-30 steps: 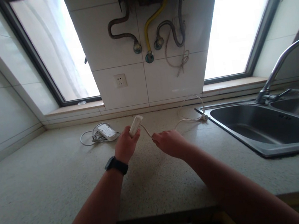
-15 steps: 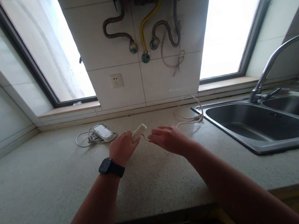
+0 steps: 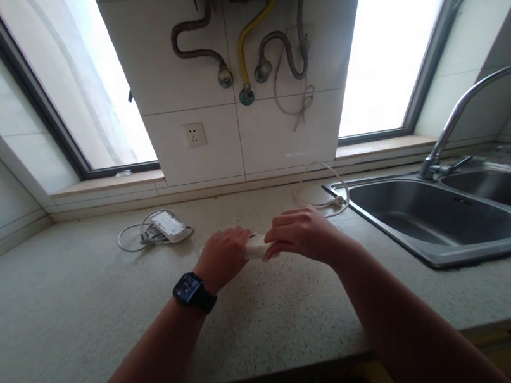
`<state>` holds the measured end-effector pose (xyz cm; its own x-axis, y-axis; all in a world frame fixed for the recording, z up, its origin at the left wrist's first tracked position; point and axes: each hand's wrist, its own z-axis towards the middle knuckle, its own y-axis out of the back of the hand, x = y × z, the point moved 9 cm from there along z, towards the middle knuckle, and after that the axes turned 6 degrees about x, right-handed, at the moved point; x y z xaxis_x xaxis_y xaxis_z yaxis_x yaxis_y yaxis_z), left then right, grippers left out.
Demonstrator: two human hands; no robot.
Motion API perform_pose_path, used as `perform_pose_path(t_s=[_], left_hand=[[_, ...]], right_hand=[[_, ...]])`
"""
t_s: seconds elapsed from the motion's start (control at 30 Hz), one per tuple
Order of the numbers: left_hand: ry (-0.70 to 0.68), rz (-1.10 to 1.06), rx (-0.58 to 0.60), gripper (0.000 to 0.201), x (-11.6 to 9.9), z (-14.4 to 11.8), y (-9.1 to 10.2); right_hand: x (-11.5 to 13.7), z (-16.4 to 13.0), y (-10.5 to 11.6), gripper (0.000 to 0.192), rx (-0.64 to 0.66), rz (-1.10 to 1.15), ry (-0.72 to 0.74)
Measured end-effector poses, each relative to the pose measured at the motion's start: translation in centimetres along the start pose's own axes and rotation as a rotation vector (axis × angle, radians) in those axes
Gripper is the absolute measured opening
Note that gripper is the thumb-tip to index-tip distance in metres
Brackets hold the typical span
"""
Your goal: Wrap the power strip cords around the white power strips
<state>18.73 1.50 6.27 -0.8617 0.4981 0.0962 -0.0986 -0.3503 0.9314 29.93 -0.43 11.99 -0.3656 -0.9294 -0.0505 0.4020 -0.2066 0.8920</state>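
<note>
white adapter [image 3: 256,247], speckled beige countertop [image 3: 87,319], black watch [image 3: 192,292]

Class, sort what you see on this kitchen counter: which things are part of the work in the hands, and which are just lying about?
In use: left hand, right hand, white adapter held between them, its cable.

Lying about: second adapter with cord, sink, tap, wall socket.

a small white power adapter [image 3: 255,247] lies low over the speckled table [image 3: 64,322], mostly hidden between the left hand [image 3: 224,258] and right hand [image 3: 303,234], while its thin white cord [image 3: 320,191] loops away toward the sink [image 3: 433,222].
</note>
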Motion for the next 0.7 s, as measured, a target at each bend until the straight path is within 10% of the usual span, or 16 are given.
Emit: perform_pose_path(t_s=[0.4, 0.7], left_hand=[[-0.315, -0.035, -0.082, 0.029, -4.2, -0.8, 2.0], [-0.209, -0.105, -0.395, 0.029, -2.8, -2.2, 5.4]], right_hand=[[-5.0, -0.6, -1.8, 0.036, -0.019, 0.559, -0.255], [-6.9, -0.7, -4.2, 0.037, -0.069, 0.669, -0.359]])
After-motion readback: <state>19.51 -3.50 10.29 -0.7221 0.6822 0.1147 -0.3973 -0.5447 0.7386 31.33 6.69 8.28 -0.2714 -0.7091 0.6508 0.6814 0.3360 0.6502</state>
